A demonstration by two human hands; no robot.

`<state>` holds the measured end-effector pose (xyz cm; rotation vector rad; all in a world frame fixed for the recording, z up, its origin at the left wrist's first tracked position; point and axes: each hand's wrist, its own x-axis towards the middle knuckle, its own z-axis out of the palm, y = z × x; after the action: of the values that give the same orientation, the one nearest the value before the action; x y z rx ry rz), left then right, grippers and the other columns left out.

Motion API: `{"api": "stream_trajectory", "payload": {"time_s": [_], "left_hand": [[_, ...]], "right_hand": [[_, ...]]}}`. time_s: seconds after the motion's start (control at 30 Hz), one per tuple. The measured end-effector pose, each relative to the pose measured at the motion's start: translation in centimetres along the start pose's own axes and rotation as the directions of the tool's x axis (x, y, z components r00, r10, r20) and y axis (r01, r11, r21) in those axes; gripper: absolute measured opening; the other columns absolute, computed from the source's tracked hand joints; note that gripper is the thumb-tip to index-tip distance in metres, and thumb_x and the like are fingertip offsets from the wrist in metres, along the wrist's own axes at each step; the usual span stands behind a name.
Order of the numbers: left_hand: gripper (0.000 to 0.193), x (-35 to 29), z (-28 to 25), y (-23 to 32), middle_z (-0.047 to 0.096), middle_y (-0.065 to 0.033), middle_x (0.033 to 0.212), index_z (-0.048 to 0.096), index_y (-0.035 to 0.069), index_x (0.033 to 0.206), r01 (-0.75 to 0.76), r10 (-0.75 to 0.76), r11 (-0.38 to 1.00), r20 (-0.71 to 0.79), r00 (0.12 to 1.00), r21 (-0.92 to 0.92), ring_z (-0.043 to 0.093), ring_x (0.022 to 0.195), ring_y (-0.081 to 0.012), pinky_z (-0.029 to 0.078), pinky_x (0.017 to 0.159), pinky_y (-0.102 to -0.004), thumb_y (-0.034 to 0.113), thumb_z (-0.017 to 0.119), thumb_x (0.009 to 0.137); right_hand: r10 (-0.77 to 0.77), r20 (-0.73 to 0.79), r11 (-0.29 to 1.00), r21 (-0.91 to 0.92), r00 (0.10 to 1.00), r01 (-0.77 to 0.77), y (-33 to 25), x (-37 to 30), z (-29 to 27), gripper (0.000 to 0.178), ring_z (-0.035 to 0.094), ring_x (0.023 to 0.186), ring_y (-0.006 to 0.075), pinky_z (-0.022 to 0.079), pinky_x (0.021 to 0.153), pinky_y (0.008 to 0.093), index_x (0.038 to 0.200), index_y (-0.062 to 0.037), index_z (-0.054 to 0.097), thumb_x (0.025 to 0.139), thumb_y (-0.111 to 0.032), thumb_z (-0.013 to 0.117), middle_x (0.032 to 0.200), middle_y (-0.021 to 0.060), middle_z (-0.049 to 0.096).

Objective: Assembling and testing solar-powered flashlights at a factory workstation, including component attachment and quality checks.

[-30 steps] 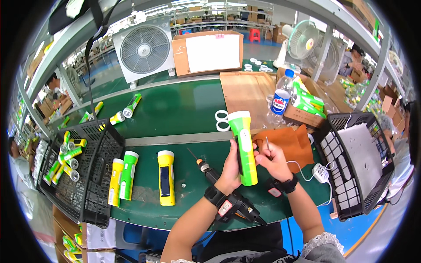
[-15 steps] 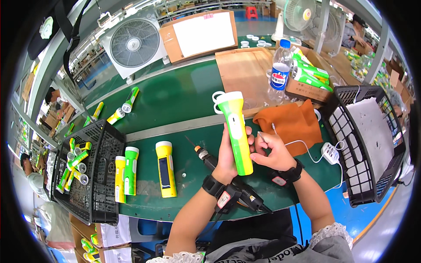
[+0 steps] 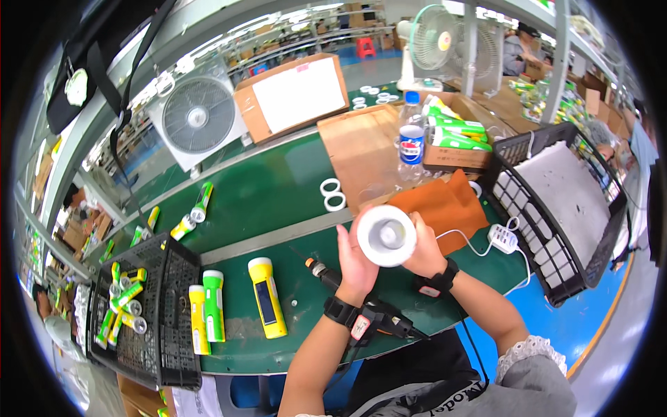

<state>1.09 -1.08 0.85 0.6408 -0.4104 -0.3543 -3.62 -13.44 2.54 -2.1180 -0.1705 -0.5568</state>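
Observation:
A flashlight (image 3: 369,254) points its white round head up at me, so the lens and reflector show and its body is hidden behind. My left hand (image 3: 356,267) holds it from the left, thumb raised beside the rim. My right hand (image 3: 426,251) is against its right side, with fingers partly hidden behind the head. Under my left wrist lies a black power screwdriver (image 3: 381,318) on the green table. To the left stand a yellow flashlight with a dark panel (image 3: 266,297), a green flashlight (image 3: 214,306) and another yellow flashlight (image 3: 199,320).
Black crates stand at left (image 3: 182,292) and right (image 3: 549,278). An orange cloth (image 3: 455,201), a white power strip (image 3: 503,238) with cord, a cola bottle (image 3: 411,146) and a carton of flashlights (image 3: 455,158) are beyond my hands. Two white rings (image 3: 335,202) lie on the table.
The flashlight has turned from showing its yellow-green side to facing me with its head. My right hand has moved in against it. The whole view has shifted.

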Motion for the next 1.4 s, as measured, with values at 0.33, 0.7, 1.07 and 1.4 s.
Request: {"api": "stream_trajectory", "payload": {"time_s": [0.33, 0.7, 1.07, 1.4], "left_hand": [[0.042, 0.3, -1.6, 0.2, 0.050, -0.0018, 0.076, 0.051, 0.008, 0.100, 0.057, -0.066, 0.985, -0.047, 0.997, -0.161, 0.047, 0.079, -0.0147, 0.036, 0.082, -0.0340, 0.045, 0.033, 0.090], [0.036, 0.2, -1.6, 0.3, 0.045, 0.0004, 0.073, 0.050, 0.010, 0.097, 0.065, -0.071, 0.986, -0.034, 0.997, -0.152, 0.044, 0.074, -0.0124, 0.036, 0.075, -0.0301, 0.043, 0.037, 0.089], [0.019, 0.5, -1.4, -1.7, 0.043, 0.0039, 0.062, 0.054, 0.007, 0.079, 0.113, -0.119, 0.850, -0.022, 0.993, 0.515, 0.042, 0.057, -0.0057, 0.038, 0.054, -0.0231, 0.024, 0.050, 0.085], [0.027, 10.0, -5.7, 11.8, 0.062, -0.0157, 0.084, 0.060, 0.004, 0.088, -0.160, -0.025, 0.056, 0.162, 0.987, 0.986, 0.061, 0.078, -0.0291, 0.047, 0.068, -0.0351, 0.028, 0.057, 0.078]], "right_hand": [[-0.479, -0.180, 0.863, 0.081, 0.859, 0.499, -0.3, -2.0, -3.2, 0.048, 0.055, 0.104, 0.0308, 0.039, 0.093, 0.0415, 0.081, -0.0093, 0.025, 0.068, -0.003, 0.071, 0.109, 0.0162, 0.057], [-0.063, -0.827, 0.995, -0.009, 0.558, 0.098, -0.5, -0.1, -18.2, 0.029, 0.053, 0.066, 0.0118, 0.046, 0.057, 0.0265, 0.091, -0.0033, 0.044, 0.076, -0.012, 0.066, 0.082, 0.0069, 0.056], [0.808, 0.048, 0.409, -0.763, 0.587, -0.501, 8.8, -1.8, -29.1, 0.043, 0.059, 0.074, 0.0235, 0.044, 0.069, 0.0382, 0.094, -0.0049, 0.061, 0.070, -0.040, 0.067, 0.083, 0.0120, 0.064], [0.029, -0.220, 0.915, -0.386, 0.975, -0.115, 2.4, 5.4, -22.5, 0.026, 0.036, 0.062, 0.0131, 0.028, 0.055, 0.0303, 0.071, 0.0025, 0.048, 0.087, -0.018, 0.052, 0.064, 0.0037, 0.044]]}}
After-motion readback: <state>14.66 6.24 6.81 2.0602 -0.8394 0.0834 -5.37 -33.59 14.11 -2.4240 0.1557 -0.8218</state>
